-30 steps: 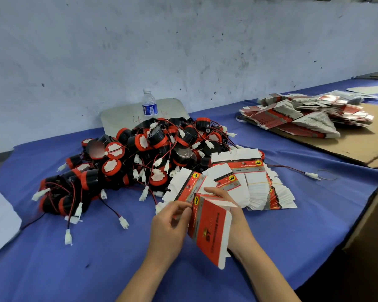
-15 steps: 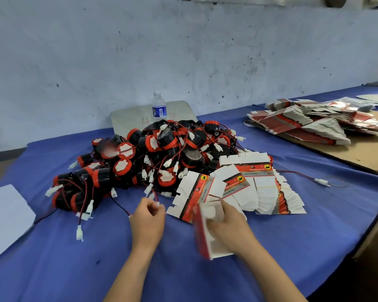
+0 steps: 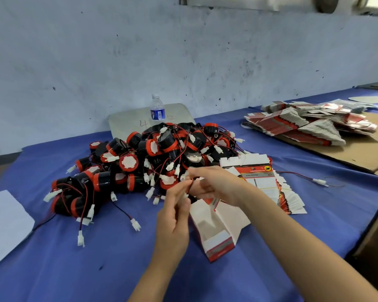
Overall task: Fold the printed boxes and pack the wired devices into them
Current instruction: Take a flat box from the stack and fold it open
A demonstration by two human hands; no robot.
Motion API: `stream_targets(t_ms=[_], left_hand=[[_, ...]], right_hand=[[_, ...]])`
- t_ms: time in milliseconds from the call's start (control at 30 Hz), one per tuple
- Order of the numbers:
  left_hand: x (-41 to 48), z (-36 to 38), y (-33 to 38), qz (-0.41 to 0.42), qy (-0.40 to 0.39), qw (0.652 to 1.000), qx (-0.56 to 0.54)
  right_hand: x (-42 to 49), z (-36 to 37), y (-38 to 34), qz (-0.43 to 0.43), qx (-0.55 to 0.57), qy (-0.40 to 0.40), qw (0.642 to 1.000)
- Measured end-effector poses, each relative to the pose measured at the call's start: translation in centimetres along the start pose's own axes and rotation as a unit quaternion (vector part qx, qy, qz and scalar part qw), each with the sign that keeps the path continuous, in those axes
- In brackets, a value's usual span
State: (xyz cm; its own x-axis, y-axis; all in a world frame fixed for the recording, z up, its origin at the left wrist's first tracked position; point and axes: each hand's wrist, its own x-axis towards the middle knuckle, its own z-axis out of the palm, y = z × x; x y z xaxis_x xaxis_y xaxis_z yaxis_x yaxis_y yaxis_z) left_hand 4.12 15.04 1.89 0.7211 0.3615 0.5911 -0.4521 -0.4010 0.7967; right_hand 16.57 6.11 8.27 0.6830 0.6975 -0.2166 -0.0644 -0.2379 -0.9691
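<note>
A desk (image 3: 52,269) draped in blue cloth runs along a scuffed pale wall, and at its middle sits a large heap of black-and-red round wired devices (image 3: 153,158) with thin red and black leads ending in white plastic plugs. Far right, on brown cardboard, lies a spread of flat printed red-and-white box blanks (image 3: 303,127); a smaller fanned stack of the same blanks (image 3: 277,188) rests just right of the heap. Near the hands, one folded red-and-white printed box (image 3: 216,232) lies on its side on the cloth, open end up, apparently unheld. Above it the left hand (image 3: 175,216) has its fingers curled in a pinching grip on a thin lead with a white plug, while the right hand (image 3: 214,184) meets it at the heap's near edge, fingers bent around the same lead, though blur hides exactly what it holds. The leads in the heap look tangled, so pulling one device free could drag neighbours along, and the loose box could be knocked away.
</note>
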Motion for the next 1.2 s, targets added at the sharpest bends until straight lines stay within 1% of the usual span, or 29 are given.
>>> stream_targets(t_ms=[67, 167, 233, 300, 367, 433, 467, 533, 567, 633, 667, 733, 833, 933, 967, 1033, 1067, 1133, 1200], left_hand=[[0.2, -0.3, -0.4, -0.015, 0.035, 0.999, -0.028], [0.6, -0.9, -1.0, -0.035, 0.092, 0.992, -0.075], [0.8, -1.1, -1.2, -0.025, 0.095, 0.992, -0.083], [0.8, -0.9, -1.2, -0.023, 0.072, 0.993, -0.095], [0.7, -0.6, -1.1, -0.028, 0.042, 0.995, -0.082], [0.4, -0.5, -0.9, -0.036, 0.016, 0.996, -0.08], [0.2, -0.5, -0.9, -0.044, 0.002, 0.996, -0.082], [-0.2, -0.6, -1.0, -0.053, -0.043, 0.996, -0.054], [-0.4, -0.5, -1.1, -0.052, -0.073, 0.995, -0.031], [-0.8, -0.3, -1.4, -0.047, -0.137, 0.99, 0.006], [-1.0, -0.1, -1.5, -0.046, -0.16, 0.986, 0.02], [-1.2, 0.3, -1.6, -0.049, -0.187, 0.98, 0.049], [-1.4, 0.9, -1.8, -0.072, -0.213, 0.973, 0.055], [-1.6, 1.3, -2.0, -0.1, -0.222, 0.97, 0.025], [-1.6, 1.3, -2.0, -0.104, -0.219, 0.97, 0.02], [-1.5, 1.2, -2.1, -0.104, -0.217, 0.97, 0.016], [-1.5, 1.2, -2.2, -0.103, -0.219, 0.97, 0.011], [-1.5, 1.0, -2.4, -0.108, -0.221, 0.969, -0.002], [-1.5, 0.8, -2.8, -0.11, -0.221, 0.969, 0.003]], right_hand=[[0.9, 0.3, -1.1, -0.013, -0.136, -0.021, 0.99], [1.7, 0.7, -1.8, -0.021, -0.205, -0.096, 0.974], [1.9, 1.0, -1.5, -0.059, -0.291, -0.119, 0.947], [2.3, 1.3, -1.1, -0.115, -0.333, -0.096, 0.931], [2.7, 1.7, -0.6, -0.158, -0.337, -0.048, 0.927], [2.9, 1.5, 0.1, -0.178, -0.297, 0.044, 0.937], [2.9, 1.2, 0.3, -0.182, -0.251, 0.105, 0.945], [2.4, 0.3, 0.4, -0.175, -0.117, 0.221, 0.952], [2.0, -0.3, 0.2, -0.165, -0.046, 0.261, 0.95], [1.0, -1.9, -0.1, -0.153, 0.071, 0.302, 0.938], [0.2, -2.6, -0.2, -0.152, 0.104, 0.307, 0.934], [-1.7, -3.7, 0.2, -0.156, 0.109, 0.293, 0.937], [-4.4, -3.6, 1.7, -0.156, 0.003, 0.245, 0.957], [-6.0, -2.2, 3.6, -0.158, -0.086, 0.183, 0.967], [-6.2, -1.8, 4.3, -0.165, -0.137, 0.182, 0.96], [-6.1, -1.6, 5.2, -0.184, -0.254, 0.185, 0.931], [-6.0, -1.6, 5.5, -0.192, -0.296, 0.185, 0.917], [-5.6, -1.9, 5.8, -0.206, -0.35, 0.191, 0.894], [-5.4, -2.1, 6.0, -0.223, -0.377, 0.214, 0.873]])
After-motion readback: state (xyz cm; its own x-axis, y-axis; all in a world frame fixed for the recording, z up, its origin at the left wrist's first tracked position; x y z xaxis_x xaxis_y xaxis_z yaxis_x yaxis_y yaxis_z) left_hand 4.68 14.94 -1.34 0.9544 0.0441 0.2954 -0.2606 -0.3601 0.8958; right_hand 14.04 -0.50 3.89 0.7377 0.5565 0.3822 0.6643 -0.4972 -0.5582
